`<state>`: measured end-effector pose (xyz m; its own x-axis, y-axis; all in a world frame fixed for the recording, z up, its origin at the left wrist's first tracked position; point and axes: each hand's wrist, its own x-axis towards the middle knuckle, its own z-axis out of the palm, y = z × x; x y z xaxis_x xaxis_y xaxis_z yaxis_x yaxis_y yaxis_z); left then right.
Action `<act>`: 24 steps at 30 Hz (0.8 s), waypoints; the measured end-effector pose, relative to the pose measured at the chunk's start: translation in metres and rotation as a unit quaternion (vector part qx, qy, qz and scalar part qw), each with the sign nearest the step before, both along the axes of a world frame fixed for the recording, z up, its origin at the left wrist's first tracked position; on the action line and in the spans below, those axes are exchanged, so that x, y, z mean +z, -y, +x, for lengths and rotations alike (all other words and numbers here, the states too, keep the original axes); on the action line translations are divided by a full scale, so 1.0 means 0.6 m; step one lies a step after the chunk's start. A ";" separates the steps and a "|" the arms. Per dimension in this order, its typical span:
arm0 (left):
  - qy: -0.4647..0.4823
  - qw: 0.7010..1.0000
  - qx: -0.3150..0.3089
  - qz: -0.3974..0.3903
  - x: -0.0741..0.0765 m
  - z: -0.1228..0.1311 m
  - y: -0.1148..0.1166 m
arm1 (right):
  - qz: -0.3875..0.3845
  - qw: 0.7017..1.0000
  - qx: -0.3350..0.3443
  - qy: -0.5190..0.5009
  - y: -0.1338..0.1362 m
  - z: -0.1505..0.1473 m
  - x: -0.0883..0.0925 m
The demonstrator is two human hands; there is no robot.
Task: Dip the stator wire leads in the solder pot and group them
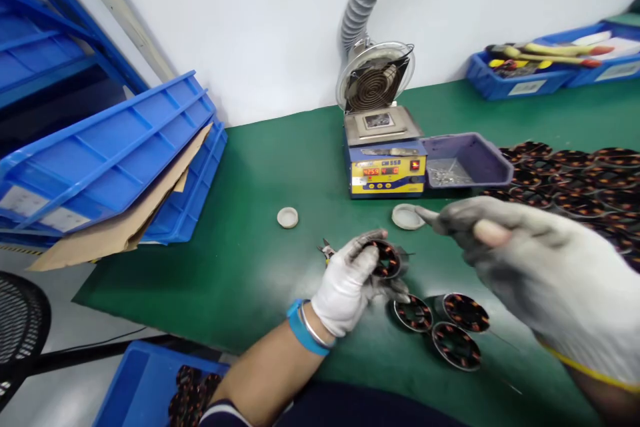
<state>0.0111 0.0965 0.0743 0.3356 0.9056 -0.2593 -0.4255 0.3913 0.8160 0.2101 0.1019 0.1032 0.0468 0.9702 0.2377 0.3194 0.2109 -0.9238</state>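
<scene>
My left hand (350, 280), in a white glove, is closed around a round wound coil part (387, 259) held just above the green mat (260, 260). Close to the camera, my gloved right hand (520, 253) hovers to the right with its fingers curled together; one bare fingertip pokes through the glove. Whether it holds anything is hidden. Three more coil parts (447, 327) lie on the mat just below and between both hands. A small tool (326, 251) lies by my left hand.
A blue and yellow solder pot (385, 163) with a fume hose stands behind, with a purple tray (467, 160) beside it. Many coil parts (575, 180) lie at the right. Two white caps (287, 217) sit on the mat. Blue crates (110, 153) lean at the left.
</scene>
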 end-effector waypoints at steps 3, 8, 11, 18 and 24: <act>0.032 0.999 -0.022 0.012 -0.009 0.004 -0.003 | 0.052 0.976 0.037 0.208 0.004 -0.008 -0.025; -0.019 0.985 -0.025 0.167 0.004 0.005 0.001 | 0.183 0.941 0.074 0.273 0.008 -0.036 -0.058; -0.173 0.972 0.005 0.156 0.019 0.004 0.008 | 0.175 0.948 0.047 0.262 0.009 -0.030 -0.069; -0.090 0.992 0.074 0.045 0.012 0.006 -0.001 | 0.157 0.952 -0.037 0.259 0.029 -0.015 -0.063; -0.094 0.992 0.062 0.065 0.015 0.004 -0.001 | 0.141 0.959 -0.040 0.244 0.029 -0.021 -0.062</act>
